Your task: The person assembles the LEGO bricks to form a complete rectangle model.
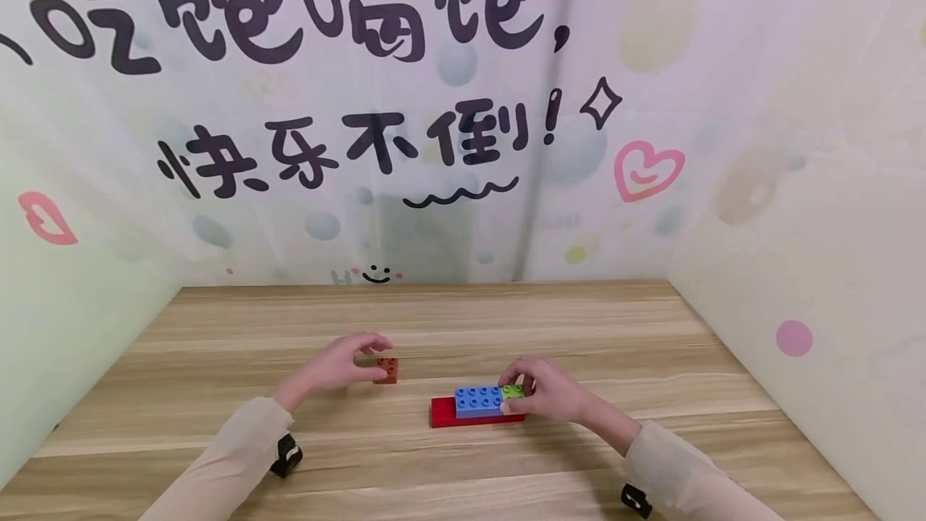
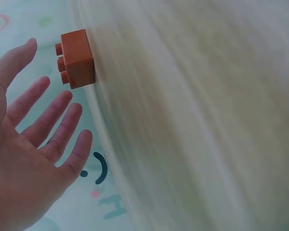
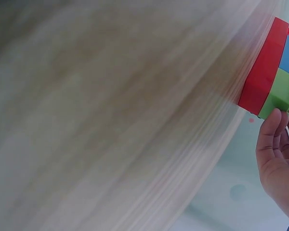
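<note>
A small orange-brown toy building brick (image 1: pixel 389 373) with studs on top stands on the table, left of the other bricks. My left hand (image 1: pixel 340 364) is beside it, thumb and fingers spread around its near side; in the left wrist view a gap separates the fingers from the brick. A long red brick (image 1: pixel 443 415) lies to the right, carrying a blue brick (image 1: pixel 477 402) and a green brick (image 1: pixel 512 391) side by side. My right hand (image 1: pixel 553 392) pinches the green brick at the red brick's right end between thumb and fingers, hiding part of it.
The wood-grain table (image 1: pixel 362 465) meets a printed backdrop (image 1: pixel 448 239) at its far edge, with pale walls on both sides. Black wrist straps (image 1: pixel 287 455) show at both sleeves.
</note>
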A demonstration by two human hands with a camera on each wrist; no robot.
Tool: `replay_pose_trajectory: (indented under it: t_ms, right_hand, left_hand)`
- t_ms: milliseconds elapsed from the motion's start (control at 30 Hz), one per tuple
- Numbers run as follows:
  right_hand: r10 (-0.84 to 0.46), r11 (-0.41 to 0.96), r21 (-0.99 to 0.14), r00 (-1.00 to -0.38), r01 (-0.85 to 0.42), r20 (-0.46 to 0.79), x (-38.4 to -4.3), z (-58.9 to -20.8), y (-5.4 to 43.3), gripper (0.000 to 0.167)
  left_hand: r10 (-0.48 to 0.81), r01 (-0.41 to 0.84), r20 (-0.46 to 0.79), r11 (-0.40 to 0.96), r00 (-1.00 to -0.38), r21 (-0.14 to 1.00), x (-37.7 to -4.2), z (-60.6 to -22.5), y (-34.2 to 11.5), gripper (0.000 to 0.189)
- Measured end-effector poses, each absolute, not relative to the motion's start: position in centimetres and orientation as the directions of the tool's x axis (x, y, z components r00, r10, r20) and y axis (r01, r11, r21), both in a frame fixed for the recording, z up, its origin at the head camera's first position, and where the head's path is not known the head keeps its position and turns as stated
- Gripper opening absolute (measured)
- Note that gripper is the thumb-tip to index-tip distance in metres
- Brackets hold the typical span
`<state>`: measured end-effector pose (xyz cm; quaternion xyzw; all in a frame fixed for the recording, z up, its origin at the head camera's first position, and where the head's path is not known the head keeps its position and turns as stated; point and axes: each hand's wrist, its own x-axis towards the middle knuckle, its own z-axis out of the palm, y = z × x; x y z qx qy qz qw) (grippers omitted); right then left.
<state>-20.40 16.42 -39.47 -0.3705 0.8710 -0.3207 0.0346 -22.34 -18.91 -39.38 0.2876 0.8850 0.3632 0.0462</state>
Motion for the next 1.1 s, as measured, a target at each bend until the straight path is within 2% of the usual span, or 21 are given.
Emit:
replay_pose_trajectory:
  t_ms: [300,933,1100]
  right_hand:
    - [-0.661,0.531,-0.587,-0.732,-0.611,0.164,-20.30,-39.38,16.35,0.029]
    - [-0.676,0.498,-0.587,-0.710,-0.639,0.200,-20.44,-39.55,16.49,0.029]
    - [-0.667,0.519,-0.587,-0.724,-0.621,0.177,-20.45,-39.46,16.41,0.029]
  left_hand:
    - [0.550,0.452,0.079,0.586,-0.831,0.673,-22.27,-39.57,-19.02,0.045]
    - [0.577,0.513,0.089,0.633,-0.812,0.580,-22.55,-39.72,-18.33,0.045]
    - [0.573,0.515,0.080,0.657,-0.816,0.551,-22.57,-39.74,-18.18,0.042]
